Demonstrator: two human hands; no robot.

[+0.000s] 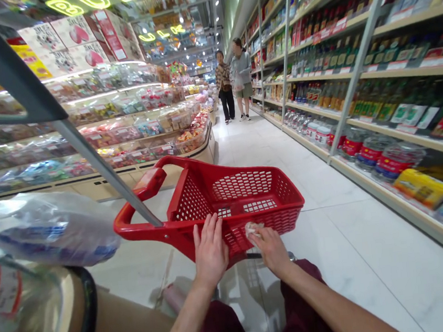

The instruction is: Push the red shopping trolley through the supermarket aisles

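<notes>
A red plastic shopping cart basket [259,224] with a lattice of holes stands right before me, its inside bare. My left hand [211,245] rests on its near side, fingers stretched out over the rim. Against the same side wall, further right, my right hand [268,246] presses a crumpled white tissue [253,229] pinched in its fingers. The cart's red handle [150,184] rises at the left end, and a grey metal pole [102,165] runs down to the basket's rim there.
Bottle shelves [346,76] line the right side. Packaged sweets fill a tiered display [122,123] on the left. Nearer, a plastic bag [49,226] hangs above a beige bin [122,319]. Two people [234,80] stand further down the white tiled aisle [238,143].
</notes>
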